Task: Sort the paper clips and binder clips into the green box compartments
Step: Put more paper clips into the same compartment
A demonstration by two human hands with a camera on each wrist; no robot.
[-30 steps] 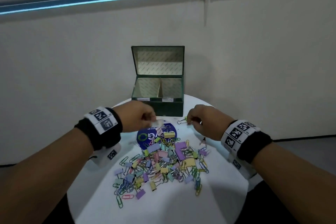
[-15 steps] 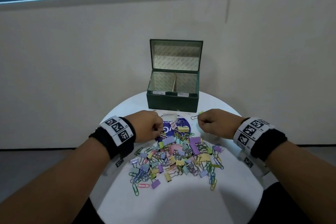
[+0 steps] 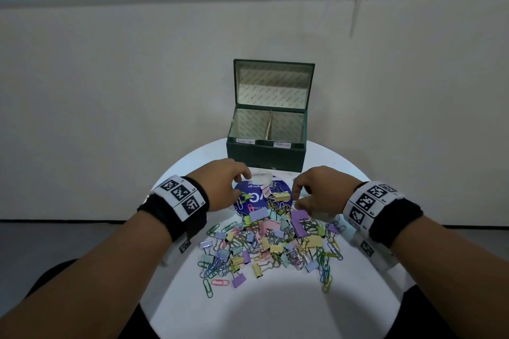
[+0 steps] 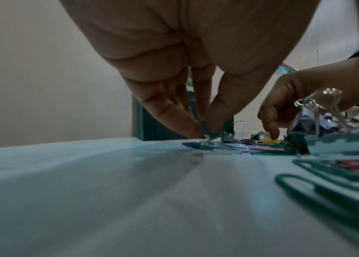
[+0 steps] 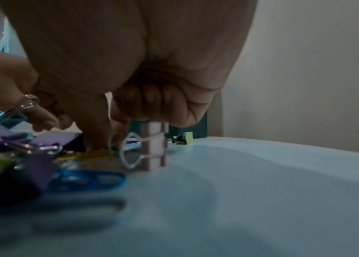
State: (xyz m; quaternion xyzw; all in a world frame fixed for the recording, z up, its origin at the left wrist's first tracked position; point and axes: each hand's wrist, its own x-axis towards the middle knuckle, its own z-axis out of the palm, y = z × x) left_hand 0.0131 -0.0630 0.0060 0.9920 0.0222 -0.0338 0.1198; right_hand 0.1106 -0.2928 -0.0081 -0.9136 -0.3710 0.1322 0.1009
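A heap of pastel paper clips and binder clips (image 3: 270, 239) lies on the round white table (image 3: 275, 305). Behind it stands the green box (image 3: 265, 157), lid up, with a centre divider and two labels on its front rim. My left hand (image 3: 242, 192) is at the heap's far left edge. Its thumb and forefinger pinch a small green binder clip (image 3: 246, 196) low on the table, as the left wrist view (image 4: 203, 130) shows. My right hand (image 3: 297, 197) reaches down at the far right edge. There its thumb and forefinger (image 5: 108, 137) close on a thin wire clip, with the other fingers curled.
A round blue sticker (image 3: 287, 201) lies under the heap's far end. A pink binder clip (image 5: 154, 149) stands on end beside my right hand, and a small yellow-green one (image 5: 185, 137) lies nearer the box (image 5: 198, 128). Bare tabletop is toward me. A wall is close behind.
Both hands have come down from in front of the box onto the heap's far edge. The right hand has gone from a fist to thumb and forefinger pointing down.
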